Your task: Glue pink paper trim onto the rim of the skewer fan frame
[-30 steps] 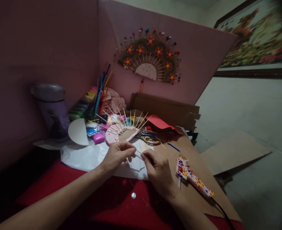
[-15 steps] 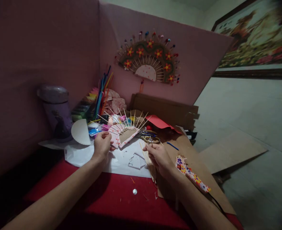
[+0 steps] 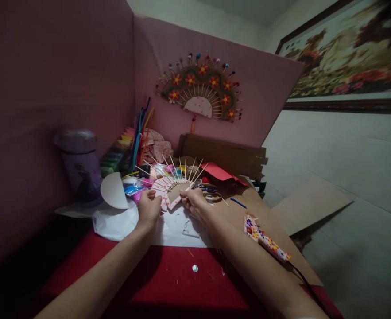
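Observation:
A half-made fan (image 3: 176, 193) stands tilted up, with pink dotted fabric, bare brown cardboard at its middle and thin wooden sticks (image 3: 186, 167) spreading out from its curved edge. My left hand (image 3: 149, 207) is closed at its lower left edge, fingers partly behind it. On its right side, my right hand (image 3: 193, 200) pinches the cardboard edge between thumb and fingers. White paper (image 3: 115, 223) lies beneath, with small clear scraps (image 3: 190, 231) near my right wrist. My right forearm hides most of the loose stick bundle.
Scissors (image 3: 211, 193) lie right of the fan. A flower-patterned glue gun (image 3: 268, 241) with a cord rests on cardboard (image 3: 237, 226). At left stand a purple tumbler (image 3: 82, 170) and a white half-disc (image 3: 114, 190). A decorated fan (image 3: 200, 86) hangs on the pink panel behind.
My right hand has moved left and forward from above the loose sticks to the fan's right edge. My left hand stays by its left edge. The camera view has shifted slightly.

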